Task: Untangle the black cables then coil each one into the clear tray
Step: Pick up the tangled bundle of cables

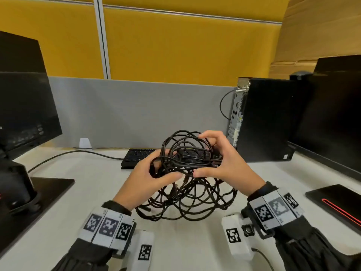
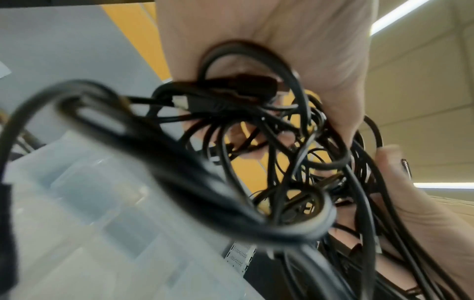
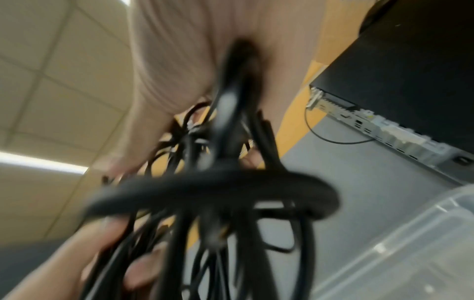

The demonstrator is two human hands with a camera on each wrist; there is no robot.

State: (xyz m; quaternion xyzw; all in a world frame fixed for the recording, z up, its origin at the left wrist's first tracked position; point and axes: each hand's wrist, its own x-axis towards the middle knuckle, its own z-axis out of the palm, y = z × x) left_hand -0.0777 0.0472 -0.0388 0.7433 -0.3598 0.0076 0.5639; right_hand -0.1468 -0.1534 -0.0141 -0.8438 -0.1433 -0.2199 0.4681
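Knotted ball of thin black cables, raised, lower loops on the desk; clear tray beside.

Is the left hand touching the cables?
Touching. In the head view the left hand holds the cables, with its thumb lying across the strands.

This is an office workstation in a cubicle. A white table is backed by a low grey divider with yellow fabric partition panels above it. Dark monitors stand at both sides, a black keyboard lies by the divider, and a black desktop computer stands upright with its rear ports showing. The wrist views show a tiled ceiling with strip lights.
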